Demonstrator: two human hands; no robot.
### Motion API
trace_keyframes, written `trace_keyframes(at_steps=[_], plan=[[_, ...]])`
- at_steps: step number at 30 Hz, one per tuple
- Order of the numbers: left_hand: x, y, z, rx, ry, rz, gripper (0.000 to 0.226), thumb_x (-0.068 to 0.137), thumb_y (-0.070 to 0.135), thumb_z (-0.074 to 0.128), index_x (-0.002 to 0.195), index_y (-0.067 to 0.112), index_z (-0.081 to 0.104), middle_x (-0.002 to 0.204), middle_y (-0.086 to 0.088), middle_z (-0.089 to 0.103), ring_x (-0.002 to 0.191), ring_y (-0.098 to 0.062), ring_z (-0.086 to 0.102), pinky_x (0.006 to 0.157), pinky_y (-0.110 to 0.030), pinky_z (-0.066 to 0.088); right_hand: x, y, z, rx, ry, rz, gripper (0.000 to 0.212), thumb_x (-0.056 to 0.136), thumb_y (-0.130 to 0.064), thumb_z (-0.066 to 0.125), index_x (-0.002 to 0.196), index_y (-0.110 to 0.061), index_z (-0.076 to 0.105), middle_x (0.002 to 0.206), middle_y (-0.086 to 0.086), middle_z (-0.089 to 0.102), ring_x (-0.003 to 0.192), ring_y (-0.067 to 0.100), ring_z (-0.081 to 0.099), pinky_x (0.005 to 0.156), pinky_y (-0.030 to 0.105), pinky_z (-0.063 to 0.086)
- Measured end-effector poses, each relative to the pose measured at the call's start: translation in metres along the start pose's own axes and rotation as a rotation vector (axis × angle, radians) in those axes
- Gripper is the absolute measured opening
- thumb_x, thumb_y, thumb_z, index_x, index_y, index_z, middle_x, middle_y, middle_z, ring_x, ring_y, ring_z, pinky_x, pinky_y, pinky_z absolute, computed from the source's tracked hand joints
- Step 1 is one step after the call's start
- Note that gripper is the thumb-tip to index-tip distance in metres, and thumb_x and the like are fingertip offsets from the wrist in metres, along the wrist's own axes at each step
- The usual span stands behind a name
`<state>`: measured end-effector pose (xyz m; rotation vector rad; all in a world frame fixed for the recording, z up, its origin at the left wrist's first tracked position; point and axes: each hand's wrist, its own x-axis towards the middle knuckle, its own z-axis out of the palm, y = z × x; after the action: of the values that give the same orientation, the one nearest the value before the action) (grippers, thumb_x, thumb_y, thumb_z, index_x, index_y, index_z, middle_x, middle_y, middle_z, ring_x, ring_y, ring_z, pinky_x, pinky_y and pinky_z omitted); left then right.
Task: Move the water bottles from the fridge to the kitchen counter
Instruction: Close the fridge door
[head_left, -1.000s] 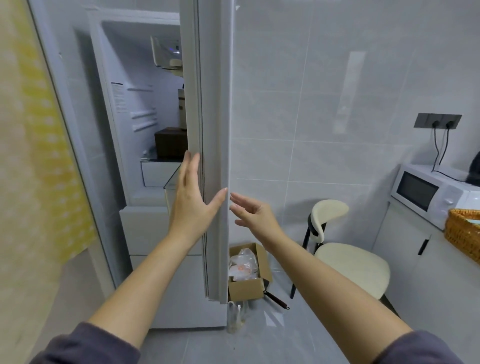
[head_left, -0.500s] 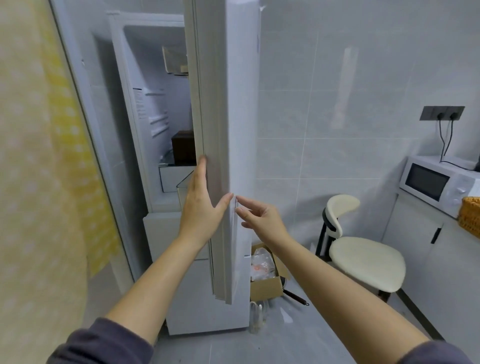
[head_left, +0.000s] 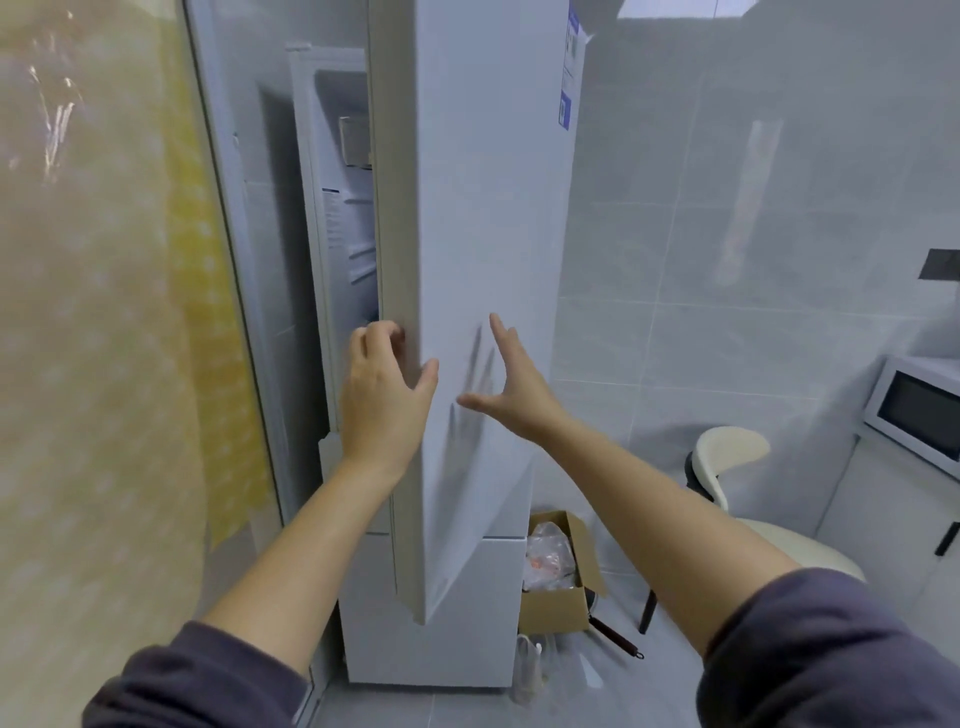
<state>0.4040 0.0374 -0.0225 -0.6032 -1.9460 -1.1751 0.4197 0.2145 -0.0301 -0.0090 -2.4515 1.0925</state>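
- The fridge (head_left: 441, 639) stands at 12 o'clock; its tall white fridge door (head_left: 483, 234) is part open, edge-on to the camera, with a narrow gap at 11 o'clock showing the inner wall and shelf rails
- The left hand (head_left: 384, 400) grips the door's free edge; fingers (head_left: 382, 338) curl round the edge toward the inside, thumb lies on the front face
- The right hand (head_left: 511, 387) is wide, fingers straight and spread, held at the door's front face just at 3 o'clock of the left hand; touching or just off the surface, I cannot tell
- The water bottles cannot be seen; the door hides most of the fridge's inside
- A blue-and-white label (head_left: 569, 83) sits near the door's top at 1 o'clock
- At 3 o'clock a microwave (head_left: 914, 410) sits on the white desk (head_left: 883, 519); a cream chair (head_left: 727, 457) stands just beside it at 4 o'clock
- On the floor at 5 o'clock, against the fridge's side, an open cardboard box (head_left: 561, 603) holds a clear plastic bag (head_left: 550, 551)
- A yellow patterned pane (head_left: 104, 312) fills 9 o'clock
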Motion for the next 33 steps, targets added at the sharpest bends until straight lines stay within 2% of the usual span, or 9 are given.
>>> trace_keyframes(at_steps=[3,5,9,13,17,22,26,29,33], plan=[[0.004,-0.006,0.001,-0.033,0.036,-0.059,0.035,0.087,0.024,0.069,0.113,0.014,0.048,0.105,0.008,0.047,0.081,-0.009,0.048,0.063,-0.008,0.032,0.019,-0.006,-0.003,-0.060,0.002,-0.076,0.119,0.076,-0.035,0.084,0.151,-0.050,-0.008,0.163,-0.008,-0.019,0.152,0.016,0.004,0.112,0.031,0.021],[0.006,-0.011,0.001,-0.039,0.064,-0.089,0.034,0.087,0.022,0.070,0.113,0.013,0.050,0.105,0.009,0.047,0.082,-0.009,0.048,0.065,-0.011,0.035,0.031,-0.012,-0.002,-0.122,0.020,-0.146,0.123,0.073,-0.034,0.086,0.150,-0.051,-0.009,0.161,-0.011,-0.026,0.152,0.022,-0.004,0.117,0.043,0.024],[0.018,-0.025,-0.002,-0.004,0.097,-0.162,0.031,0.086,0.021,0.071,0.109,0.011,0.054,0.103,0.001,0.054,0.080,-0.018,0.054,0.069,-0.030,0.043,0.050,-0.022,0.010,-0.266,0.020,-0.248,0.128,0.071,-0.036,0.087,0.150,-0.049,-0.012,0.157,-0.012,-0.033,0.149,0.030,-0.020,0.115,0.063,0.022],[0.028,-0.042,-0.002,0.020,0.122,-0.211,0.026,0.085,0.021,0.072,0.103,0.013,0.054,0.099,-0.001,0.057,0.076,-0.014,0.052,0.065,-0.023,0.038,0.068,-0.026,0.024,-0.418,0.001,-0.277,0.130,0.071,-0.040,0.086,0.150,-0.045,-0.017,0.159,-0.006,-0.032,0.148,0.034,-0.022,0.106,0.075,0.023],[0.045,-0.065,-0.004,-0.003,0.132,-0.262,0.022,0.086,0.020,0.071,0.095,0.018,0.052,0.095,-0.001,0.057,0.070,-0.005,0.050,0.058,-0.010,0.032,0.087,-0.030,0.040,-0.565,0.010,-0.291,0.127,0.074,-0.043,0.082,0.152,-0.038,-0.018,0.159,0.000,-0.031,0.148,0.039,-0.017,0.104,0.074,0.024],[0.074,-0.108,-0.003,-0.032,0.128,-0.323,0.018,0.086,0.020,0.071,0.091,0.015,0.054,0.094,-0.007,0.062,0.081,-0.022,0.057,0.066,-0.027,0.044,0.113,-0.037,0.067,-0.636,0.031,-0.267,0.123,0.077,-0.041,0.080,0.152,-0.038,-0.017,0.159,0.002,-0.032,0.148,0.040,-0.016,0.105,0.072,0.027],[0.100,-0.147,-0.001,-0.065,0.106,-0.332,0.017,0.087,0.021,0.070,0.091,0.019,0.053,0.090,-0.002,0.061,0.080,-0.018,0.056,0.058,-0.014,0.033,0.139,-0.041,0.093,-0.645,0.056,-0.237,0.121,0.078,-0.038,0.080,0.152,-0.038,-0.016,0.158,0.002,-0.033,0.148,0.040,-0.017,0.104,0.071,0.030],[0.121,-0.178,0.003,-0.086,0.064,-0.354,0.016,0.088,0.024,0.069,0.094,0.021,0.054,0.086,0.005,0.058,0.080,-0.017,0.056,0.061,-0.018,0.036,0.159,-0.045,0.114,-0.690,0.096,-0.202,0.121,0.077,-0.040,0.080,0.152,-0.039,-0.015,0.159,0.002,-0.032,0.148,0.041,-0.016,0.103,0.068,0.038],[0.150,-0.216,0.011,-0.161,0.003,-0.374,0.016,0.089,0.022,0.068,0.098,0.018,0.055,0.089,0.004,0.058,0.083,-0.017,0.057,0.064,-0.018,0.039,0.186,-0.048,0.137,-0.728,0.129,-0.168,0.119,0.079,-0.039,0.079,0.153,-0.038,-0.014,0.159,0.003,-0.031,0.148,0.042,-0.014,0.099,0.060,0.045]])
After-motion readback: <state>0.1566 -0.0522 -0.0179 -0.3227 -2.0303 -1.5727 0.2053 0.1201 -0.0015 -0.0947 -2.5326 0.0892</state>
